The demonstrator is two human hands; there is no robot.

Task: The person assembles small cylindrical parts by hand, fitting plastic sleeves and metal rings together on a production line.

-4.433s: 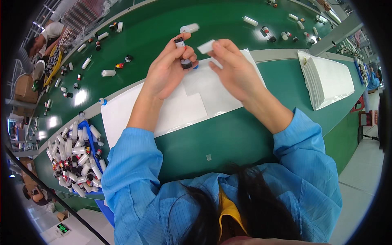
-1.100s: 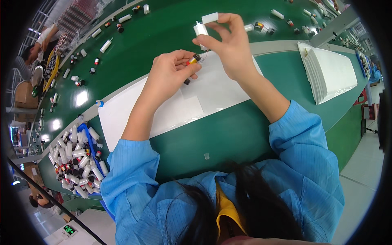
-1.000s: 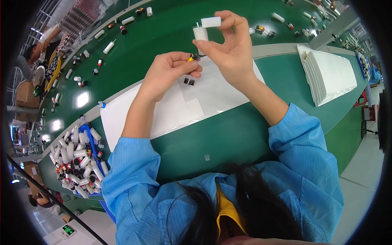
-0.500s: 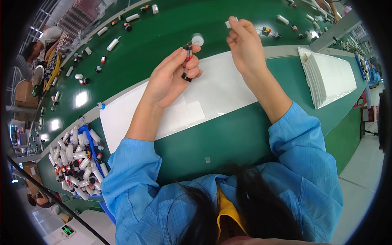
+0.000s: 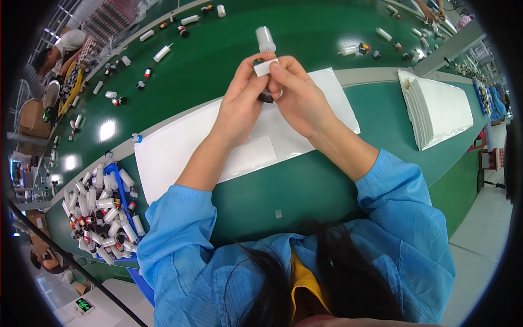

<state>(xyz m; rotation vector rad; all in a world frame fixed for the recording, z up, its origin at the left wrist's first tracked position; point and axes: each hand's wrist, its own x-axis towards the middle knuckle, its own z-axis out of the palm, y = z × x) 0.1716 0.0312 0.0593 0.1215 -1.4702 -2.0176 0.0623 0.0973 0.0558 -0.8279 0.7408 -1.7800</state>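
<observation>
Both hands meet above the far edge of a white sheet (image 5: 245, 155). My left hand (image 5: 239, 109) is closed round a small black cylindrical part (image 5: 265, 97), mostly hidden by the fingers. From it a white, translucent-looking cylinder (image 5: 265, 41) hangs out beyond the fingertips, seemingly joined by thin wires. My right hand (image 5: 302, 101) pinches a small white rectangular label (image 5: 265, 67) with thumb and fingers. The label lies against the black part, across my left fingertips; whether it is stuck on cannot be told.
A blue basket (image 5: 128, 199) heaped with similar white cylinders stands at the left. A stack of white sheets (image 5: 438, 109) lies at the right. Beyond a raised grey edge, a green belt (image 5: 207, 65) carries scattered parts. Another person's hands (image 5: 430, 12) show at the far right.
My right hand has come in leftward with the label, onto the part in my left hand. The left hand has moved slightly right. Pieces on the belt have shifted right.
</observation>
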